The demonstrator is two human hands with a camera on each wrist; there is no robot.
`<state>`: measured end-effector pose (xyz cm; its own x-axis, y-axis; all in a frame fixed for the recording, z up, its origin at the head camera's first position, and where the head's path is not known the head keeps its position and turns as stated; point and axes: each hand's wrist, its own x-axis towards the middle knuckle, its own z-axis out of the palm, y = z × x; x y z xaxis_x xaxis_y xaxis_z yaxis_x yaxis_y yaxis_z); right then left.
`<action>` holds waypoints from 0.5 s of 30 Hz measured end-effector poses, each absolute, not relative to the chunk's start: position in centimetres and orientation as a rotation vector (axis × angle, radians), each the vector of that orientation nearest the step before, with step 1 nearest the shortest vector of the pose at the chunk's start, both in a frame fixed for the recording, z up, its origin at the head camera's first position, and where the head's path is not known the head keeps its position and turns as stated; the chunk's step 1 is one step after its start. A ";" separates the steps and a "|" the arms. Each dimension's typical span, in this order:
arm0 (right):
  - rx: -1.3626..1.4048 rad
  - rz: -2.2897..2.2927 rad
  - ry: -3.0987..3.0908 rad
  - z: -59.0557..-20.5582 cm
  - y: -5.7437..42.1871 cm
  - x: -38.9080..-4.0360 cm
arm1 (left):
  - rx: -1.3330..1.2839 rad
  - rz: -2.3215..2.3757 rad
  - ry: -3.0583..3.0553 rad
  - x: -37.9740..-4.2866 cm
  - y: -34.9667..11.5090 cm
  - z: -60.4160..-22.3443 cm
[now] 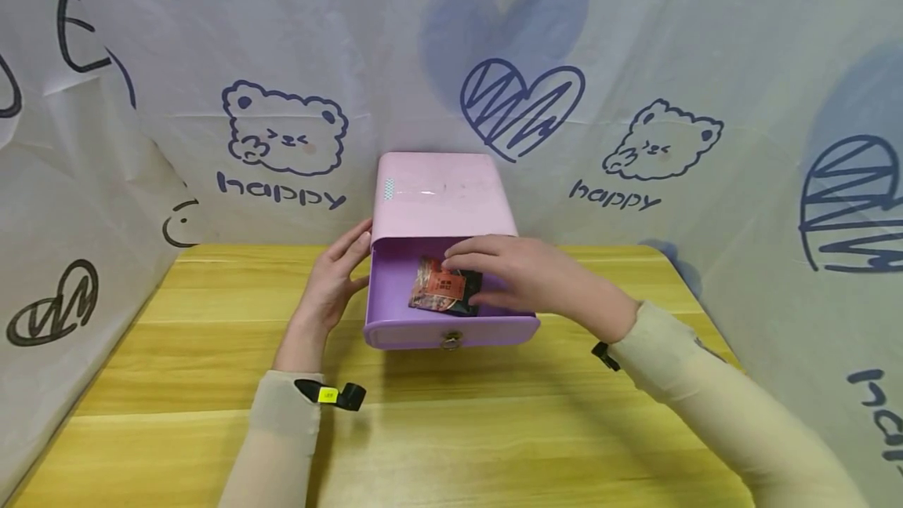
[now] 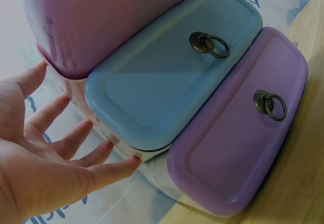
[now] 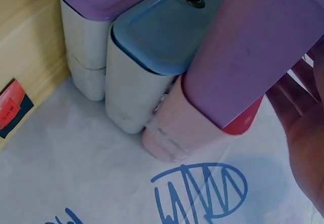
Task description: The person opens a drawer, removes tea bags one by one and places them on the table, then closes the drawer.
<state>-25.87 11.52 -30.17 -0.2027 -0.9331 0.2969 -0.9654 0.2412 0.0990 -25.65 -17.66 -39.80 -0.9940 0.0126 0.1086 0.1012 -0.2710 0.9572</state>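
A small drawer cabinet with a pink top (image 1: 440, 194) stands against the cloth. Its top purple drawer (image 1: 395, 281) is pulled out. Inside that drawer is a printed packet (image 1: 444, 286) with a red label and dark edges. My right hand (image 1: 511, 269) reaches over the drawer's right side, fingers spread, fingertips at the packet; whether they touch it cannot be told. With fingers spread, my left hand (image 1: 328, 281) touches the cabinet's left side, and its fingertips lie along the light wall in the left wrist view. Two lower drawers, blue (image 2: 172, 77) and purple (image 2: 243, 122), are closed.
Ring pulls (image 2: 271, 105) hang on the drawer fronts. Another red and dark packet (image 3: 14, 107) lies on the wooden table (image 1: 451, 445) beside the cabinet in the right wrist view. A printed cloth (image 1: 282, 38) hangs behind and at both sides.
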 end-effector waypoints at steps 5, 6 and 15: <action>1.796 0.088 -2.367 -30.3 10.9 -26.3 | -0.144 -2.453 -1.866 -25.7 -17.7 -39.8; 1.804 0.072 -2.388 -30.4 10.8 -26.4 | -0.145 -2.454 -1.865 -25.7 -17.7 -39.8; 1.916 0.071 -2.474 -31.0 10.0 -26.9 | -0.135 -2.458 -1.861 -25.6 -17.6 -39.8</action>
